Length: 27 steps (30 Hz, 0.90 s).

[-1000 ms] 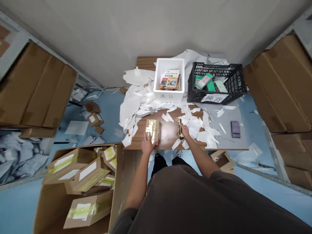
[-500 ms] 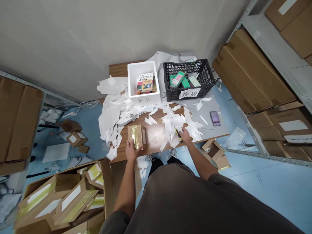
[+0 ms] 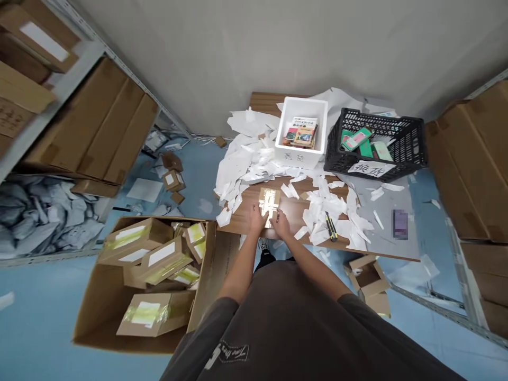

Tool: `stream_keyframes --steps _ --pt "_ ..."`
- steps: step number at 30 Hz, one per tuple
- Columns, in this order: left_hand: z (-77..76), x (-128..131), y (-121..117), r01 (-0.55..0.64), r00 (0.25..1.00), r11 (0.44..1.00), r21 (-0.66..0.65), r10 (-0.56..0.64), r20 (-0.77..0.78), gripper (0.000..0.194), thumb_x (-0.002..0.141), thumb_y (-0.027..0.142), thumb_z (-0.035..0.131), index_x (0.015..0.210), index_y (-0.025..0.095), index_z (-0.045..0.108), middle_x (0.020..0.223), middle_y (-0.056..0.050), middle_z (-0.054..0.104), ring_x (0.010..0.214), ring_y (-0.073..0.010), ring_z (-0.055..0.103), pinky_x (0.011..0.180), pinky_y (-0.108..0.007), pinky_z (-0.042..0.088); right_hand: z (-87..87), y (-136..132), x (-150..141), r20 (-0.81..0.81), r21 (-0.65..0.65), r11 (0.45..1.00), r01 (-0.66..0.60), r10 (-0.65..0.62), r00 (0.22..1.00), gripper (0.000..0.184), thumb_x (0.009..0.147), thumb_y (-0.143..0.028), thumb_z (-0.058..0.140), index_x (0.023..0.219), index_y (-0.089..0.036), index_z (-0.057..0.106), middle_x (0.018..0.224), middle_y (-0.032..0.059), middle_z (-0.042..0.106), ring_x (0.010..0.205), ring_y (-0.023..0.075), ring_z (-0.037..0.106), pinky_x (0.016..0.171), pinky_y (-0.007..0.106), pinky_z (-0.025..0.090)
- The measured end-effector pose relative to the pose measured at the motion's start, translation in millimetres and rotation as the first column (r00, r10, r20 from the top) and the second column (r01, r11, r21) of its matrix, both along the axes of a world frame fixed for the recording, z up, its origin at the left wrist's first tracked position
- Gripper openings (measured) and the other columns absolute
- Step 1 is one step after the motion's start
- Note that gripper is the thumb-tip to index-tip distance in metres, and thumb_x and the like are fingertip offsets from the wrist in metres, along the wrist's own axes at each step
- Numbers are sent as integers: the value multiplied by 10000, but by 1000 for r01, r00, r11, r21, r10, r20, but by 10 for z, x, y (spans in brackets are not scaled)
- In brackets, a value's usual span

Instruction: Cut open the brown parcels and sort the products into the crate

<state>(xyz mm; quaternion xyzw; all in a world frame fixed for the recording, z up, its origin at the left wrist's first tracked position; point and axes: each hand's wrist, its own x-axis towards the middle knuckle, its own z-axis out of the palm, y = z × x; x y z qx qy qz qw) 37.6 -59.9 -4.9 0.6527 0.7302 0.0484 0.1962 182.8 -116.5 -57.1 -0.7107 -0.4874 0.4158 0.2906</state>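
Note:
A small cardboard parcel [image 3: 269, 201] wrapped in shiny yellow tape lies on the wooden table [image 3: 291, 211] right in front of me. My left hand [image 3: 257, 221] rests against its near left corner and my right hand [image 3: 281, 224] against its near right corner, both gripping its near end. A yellow and black utility knife [image 3: 330, 226] lies loose on the paper scraps to the right of my right hand.
White paper scraps [image 3: 254, 159] cover much of the table. At the back stand a white bin [image 3: 301, 156] of booklets and a black crate [image 3: 413, 153] of green boxes. A phone [image 3: 400, 224] lies at right. A large carton [image 3: 99, 312] of taped parcels stands on the floor at left.
My right hand has let go of the utility knife, which now lies on the scraps, and has moved left onto the parcel. My head has turned to the left.

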Motion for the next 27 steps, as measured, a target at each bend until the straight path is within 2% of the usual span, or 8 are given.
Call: stream_keyframes --steps 4,10,16,18,20,22,24,27 --pt "-1 -11 76 75 996 996 -55 -73 50 789 925 453 750 1614 193 466 1480 -212 598 1273 -372 630 1004 -428 535 23 69 -92 113 -56 998 38 -32 993 719 841 -274 729 1525 -273 510 1181 69 743 1064 291 718 942 412 568" --pt "49 -34 223 105 989 990 -94 -95 112 846 930 376 742 1668 146 397 1389 -234 651 1263 -374 647 1019 -410 529 44 122 -111 141 -115 990 86 -69 988 725 797 -241 725 1487 -266 504 1002 18 730 858 255 714 831 368 566" --pt "-67 -600 326 124 879 976 -181 -24 476 647 1089 342 467 1715 209 374 1309 -143 776 1214 -298 728 1029 -372 550 153 29 -90 80 -94 984 149 -142 987 739 786 -344 751 1483 -232 533 1045 54 745 960 290 729 898 411 583" --pt "-131 -764 322 81 844 983 -166 21 535 721 1088 325 465 1758 167 251 1421 -167 730 1291 -294 704 1071 -386 546 183 16 -169 94 -70 983 167 -160 983 781 783 -423 788 1490 -222 522 1169 94 743 1062 311 721 949 426 577" --pt "-175 -835 303 37 865 996 -81 9 501 807 1055 306 532 1770 155 190 1597 -193 598 1445 -315 603 1161 -436 505 201 39 -284 152 -31 981 191 -184 971 846 753 -477 821 1495 -218 509 1353 140 685 1210 339 680 1015 446 560" --pt "-186 -823 296 100 907 995 24 -101 408 786 1007 264 598 1741 209 321 1721 -166 458 1593 -336 431 1255 -502 421 213 90 -374 216 -19 977 214 -205 955 887 705 -452 845 1491 -208 512 1467 178 615 1322 368 625 1069 465 538" --pt "-171 -767 323 286 901 955 84 -297 316 676 966 209 631 1630 286 533 1738 -112 445 1659 -341 304 1300 -564 350 224 140 -376 213 -29 975 220 -209 954 859 694 -390 825 1478 -197 529 1476 190 610 1343 375 614 1091 474 532" --pt "-137 -671 410 495 824 862 107 -505 258 507 953 158 621 1432 295 713 1622 -109 580 1622 -331 359 1294 -568 361 228 144 -176 92 -17 976 216 -214 973 636 780 -330 690 1397 -209 599 1355 149 703 1224 327 685 1066 465 553"
